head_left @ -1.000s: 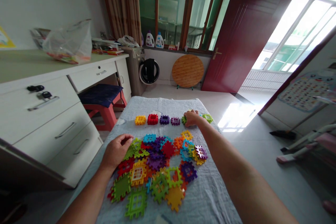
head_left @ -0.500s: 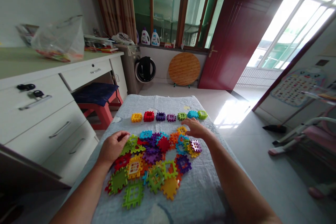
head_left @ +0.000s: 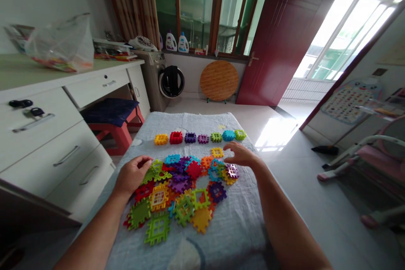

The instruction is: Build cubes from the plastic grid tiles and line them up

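Note:
My left hand (head_left: 134,174) rests at the left side of the pile, fingers curled and thumb against the fingertips, beside the light green pieces (head_left: 155,169). Nothing shows between its fingers. My right hand (head_left: 241,154) hovers right of a yellow square window piece (head_left: 217,152), thumb and fingers apart, holding nothing. That piece lies flat just beyond the pile of toothed plastic pieces (head_left: 180,183). Farther back, several small blocks form a row: yellow (head_left: 161,139), red (head_left: 176,137), dark purple (head_left: 190,137), purple (head_left: 203,139), green (head_left: 216,137), blue (head_left: 228,135) and light green (head_left: 240,134).
A pale blue cloth (head_left: 234,223) covers the table. To the left stand a blue-topped red stool (head_left: 110,111) and a white desk (head_left: 41,143) with a plastic bag (head_left: 63,46). Behind are a washing machine (head_left: 156,80) and a round wooden board (head_left: 219,80).
My right hand has drawn slightly right, away from the yellow window piece, which now lies more separate from the pile. My left fingers have closed a little. The camera view has shifted slightly.

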Action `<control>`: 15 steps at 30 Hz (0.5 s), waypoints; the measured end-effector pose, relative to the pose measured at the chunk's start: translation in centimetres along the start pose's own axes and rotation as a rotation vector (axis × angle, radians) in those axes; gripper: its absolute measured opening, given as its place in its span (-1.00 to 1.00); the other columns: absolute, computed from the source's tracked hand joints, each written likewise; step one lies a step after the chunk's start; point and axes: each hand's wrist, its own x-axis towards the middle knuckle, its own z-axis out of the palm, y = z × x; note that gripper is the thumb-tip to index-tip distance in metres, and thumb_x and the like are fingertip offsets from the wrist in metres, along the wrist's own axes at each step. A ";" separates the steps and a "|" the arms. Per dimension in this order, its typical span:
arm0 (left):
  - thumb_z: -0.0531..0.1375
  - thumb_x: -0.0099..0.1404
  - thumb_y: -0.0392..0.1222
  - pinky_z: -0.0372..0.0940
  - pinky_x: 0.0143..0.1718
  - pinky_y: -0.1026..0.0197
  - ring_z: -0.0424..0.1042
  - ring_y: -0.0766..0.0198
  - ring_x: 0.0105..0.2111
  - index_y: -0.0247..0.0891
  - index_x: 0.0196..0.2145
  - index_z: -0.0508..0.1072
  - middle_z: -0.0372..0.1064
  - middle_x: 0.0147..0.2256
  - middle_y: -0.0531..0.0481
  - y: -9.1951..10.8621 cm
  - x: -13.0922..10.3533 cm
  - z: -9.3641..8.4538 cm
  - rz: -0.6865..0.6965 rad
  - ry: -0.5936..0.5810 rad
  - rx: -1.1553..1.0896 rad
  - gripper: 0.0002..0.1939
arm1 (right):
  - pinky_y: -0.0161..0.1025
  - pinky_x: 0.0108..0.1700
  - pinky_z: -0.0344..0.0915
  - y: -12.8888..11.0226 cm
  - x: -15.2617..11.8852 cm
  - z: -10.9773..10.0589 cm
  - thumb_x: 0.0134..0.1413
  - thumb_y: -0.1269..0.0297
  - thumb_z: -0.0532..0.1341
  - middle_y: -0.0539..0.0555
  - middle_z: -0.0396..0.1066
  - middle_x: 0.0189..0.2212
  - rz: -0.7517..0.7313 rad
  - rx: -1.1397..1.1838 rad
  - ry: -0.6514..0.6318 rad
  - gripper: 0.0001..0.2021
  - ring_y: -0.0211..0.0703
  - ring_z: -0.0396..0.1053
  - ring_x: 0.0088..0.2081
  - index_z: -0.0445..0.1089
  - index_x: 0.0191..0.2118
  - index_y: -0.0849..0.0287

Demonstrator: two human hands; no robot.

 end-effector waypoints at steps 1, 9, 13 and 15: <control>0.10 0.09 0.07 0.32 -0.31 0.30 0.47 0.20 -0.38 -0.21 -0.35 0.50 0.53 -0.39 0.02 -0.1 0.0 0.0 0.002 0.002 0.005 -0.66 | -0.13 -0.05 0.23 -0.2 -0.7 -0.4 -0.17 0.19 0.36 0.16 0.37 -0.14 0.000 0.006 -0.047 -0.55 -0.03 0.32 -0.10 0.37 -0.09 0.19; 0.10 0.09 0.06 0.32 -0.27 0.30 0.47 0.19 -0.37 -0.22 -0.36 0.51 0.53 -0.39 0.01 0.0 0.0 0.1 0.014 0.013 0.010 -0.66 | -0.25 -0.21 0.23 -0.9 -3.7 0.0 -0.26 0.29 0.36 0.04 0.34 -0.30 0.042 0.068 -0.155 -0.65 -0.16 0.28 -0.28 0.35 -0.25 0.17; 0.10 0.08 0.06 0.32 -0.27 0.29 0.47 0.19 -0.38 -0.22 -0.37 0.51 0.53 -0.39 0.00 0.2 0.0 0.1 0.023 0.020 0.010 -0.67 | -0.21 -0.16 0.22 0.9 -3.8 0.7 -0.24 0.30 0.33 0.06 0.28 -0.27 0.155 0.048 0.025 -0.64 -0.14 0.26 -0.24 0.35 -0.21 0.18; 0.10 0.08 0.06 0.32 -0.28 0.30 0.48 0.19 -0.37 -0.22 -0.37 0.51 0.53 -0.39 0.00 0.2 0.0 0.1 0.024 0.022 0.007 -0.67 | -0.16 -0.10 0.20 1.5 -4.0 0.8 -0.25 0.28 0.34 0.08 0.26 -0.23 0.200 0.010 0.064 -0.58 -0.08 0.24 -0.16 0.35 -0.16 0.17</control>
